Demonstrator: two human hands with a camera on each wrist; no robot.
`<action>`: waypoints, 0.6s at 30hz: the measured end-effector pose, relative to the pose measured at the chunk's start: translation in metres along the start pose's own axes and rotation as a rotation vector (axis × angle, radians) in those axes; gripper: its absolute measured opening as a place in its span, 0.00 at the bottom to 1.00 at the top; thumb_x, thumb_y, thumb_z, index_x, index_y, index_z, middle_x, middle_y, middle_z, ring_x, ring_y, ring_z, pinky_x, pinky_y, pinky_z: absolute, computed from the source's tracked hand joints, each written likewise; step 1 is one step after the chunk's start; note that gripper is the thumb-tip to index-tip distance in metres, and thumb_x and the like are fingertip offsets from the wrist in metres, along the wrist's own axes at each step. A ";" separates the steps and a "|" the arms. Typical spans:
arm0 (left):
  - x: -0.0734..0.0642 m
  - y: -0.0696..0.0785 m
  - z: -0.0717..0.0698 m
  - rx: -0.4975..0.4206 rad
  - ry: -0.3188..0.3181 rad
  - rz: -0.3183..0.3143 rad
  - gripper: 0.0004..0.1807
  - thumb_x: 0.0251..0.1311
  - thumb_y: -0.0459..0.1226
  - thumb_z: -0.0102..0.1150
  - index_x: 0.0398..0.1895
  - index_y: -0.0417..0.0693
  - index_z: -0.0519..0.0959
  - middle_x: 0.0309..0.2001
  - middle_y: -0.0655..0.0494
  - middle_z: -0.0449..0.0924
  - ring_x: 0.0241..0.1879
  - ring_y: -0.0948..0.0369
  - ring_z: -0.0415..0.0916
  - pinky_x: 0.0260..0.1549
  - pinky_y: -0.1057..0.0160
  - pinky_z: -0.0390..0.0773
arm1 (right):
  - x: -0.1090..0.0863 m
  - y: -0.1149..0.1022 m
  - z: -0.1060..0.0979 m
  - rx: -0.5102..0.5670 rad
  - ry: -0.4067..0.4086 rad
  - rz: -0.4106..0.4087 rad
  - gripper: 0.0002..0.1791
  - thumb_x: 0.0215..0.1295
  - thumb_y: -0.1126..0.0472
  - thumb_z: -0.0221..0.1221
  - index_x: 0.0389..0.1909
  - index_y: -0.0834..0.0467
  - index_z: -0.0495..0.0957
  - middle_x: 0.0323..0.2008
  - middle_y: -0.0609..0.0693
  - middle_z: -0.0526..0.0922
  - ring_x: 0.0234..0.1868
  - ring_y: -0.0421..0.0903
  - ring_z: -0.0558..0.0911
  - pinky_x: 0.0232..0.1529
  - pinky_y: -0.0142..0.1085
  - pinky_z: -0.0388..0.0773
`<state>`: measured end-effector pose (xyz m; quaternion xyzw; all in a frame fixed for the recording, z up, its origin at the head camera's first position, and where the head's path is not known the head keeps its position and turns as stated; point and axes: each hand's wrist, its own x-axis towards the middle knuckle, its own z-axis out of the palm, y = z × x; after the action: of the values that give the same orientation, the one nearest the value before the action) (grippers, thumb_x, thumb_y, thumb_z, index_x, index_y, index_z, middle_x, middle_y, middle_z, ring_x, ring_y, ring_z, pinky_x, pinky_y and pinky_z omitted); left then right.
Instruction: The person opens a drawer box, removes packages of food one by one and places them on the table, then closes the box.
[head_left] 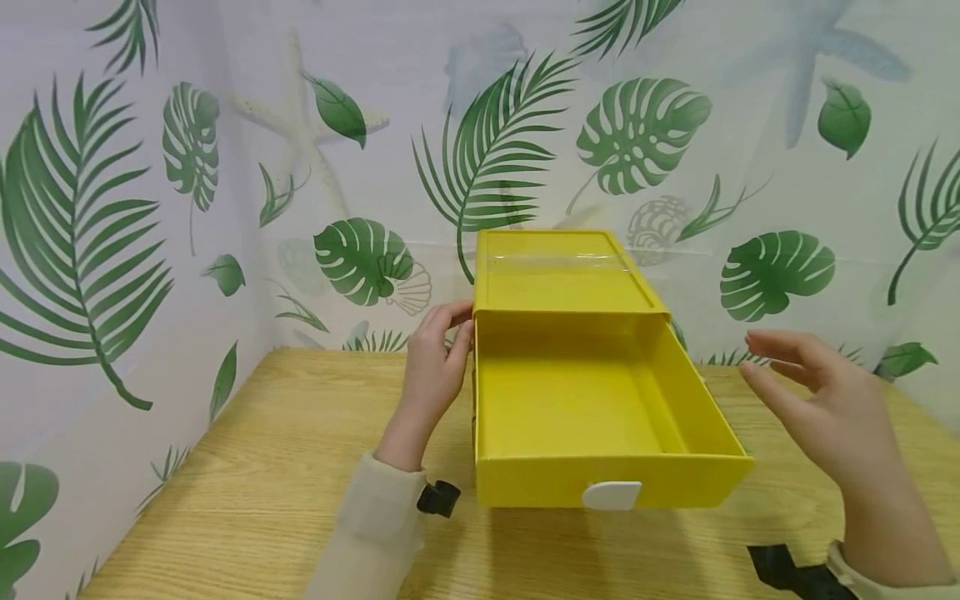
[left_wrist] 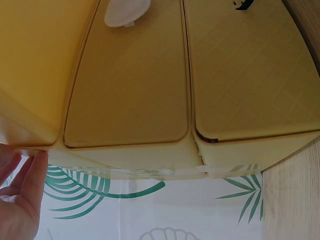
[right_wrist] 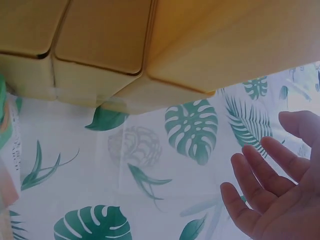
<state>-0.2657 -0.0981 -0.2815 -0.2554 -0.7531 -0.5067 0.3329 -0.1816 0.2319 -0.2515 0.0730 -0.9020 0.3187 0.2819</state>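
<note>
Drawer (head_left: 536,482) pulled out — left hand (head_left: 437,357) at its side, right hand (head_left: 828,410) apart.

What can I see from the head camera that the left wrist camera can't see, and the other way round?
Only the head view shows the bare inside of the open drawer, the white tab on its front and the right hand.

Only the left wrist view shows the fronts of two shut drawers, one with its own white tab.

Both show the left hand touching the yellow box, the leafy backdrop and the table.
</note>
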 end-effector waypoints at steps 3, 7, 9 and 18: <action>0.000 -0.001 0.000 -0.001 -0.002 -0.004 0.12 0.61 0.28 0.47 0.46 0.32 0.73 0.41 0.43 0.73 0.41 0.54 0.73 0.25 0.64 0.78 | -0.001 -0.006 0.001 0.013 0.015 -0.021 0.21 0.58 0.58 0.57 0.52 0.60 0.71 0.49 0.53 0.75 0.38 0.18 0.64 0.32 0.11 0.64; 0.000 -0.003 -0.001 -0.002 0.001 -0.002 0.12 0.61 0.28 0.47 0.46 0.31 0.72 0.41 0.42 0.73 0.41 0.54 0.73 0.26 0.63 0.78 | -0.005 -0.015 0.000 0.041 0.047 -0.080 0.19 0.57 0.62 0.59 0.50 0.60 0.73 0.45 0.45 0.76 0.39 0.19 0.66 0.35 0.11 0.63; 0.000 -0.003 -0.001 0.005 0.005 -0.001 0.12 0.61 0.28 0.47 0.46 0.32 0.73 0.41 0.42 0.73 0.41 0.54 0.73 0.26 0.63 0.78 | -0.008 -0.022 -0.002 0.070 0.079 -0.152 0.18 0.54 0.67 0.60 0.48 0.60 0.75 0.43 0.41 0.76 0.40 0.21 0.68 0.39 0.11 0.63; 0.000 -0.004 -0.002 0.003 0.004 -0.011 0.12 0.61 0.28 0.46 0.46 0.32 0.73 0.42 0.42 0.73 0.42 0.54 0.72 0.27 0.63 0.79 | -0.028 -0.050 -0.008 0.100 0.117 -0.508 0.18 0.48 0.63 0.66 0.42 0.62 0.78 0.40 0.49 0.79 0.43 0.34 0.73 0.46 0.19 0.66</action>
<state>-0.2680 -0.1009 -0.2835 -0.2497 -0.7545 -0.5079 0.3321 -0.1394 0.1961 -0.2354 0.2921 -0.8202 0.2855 0.4006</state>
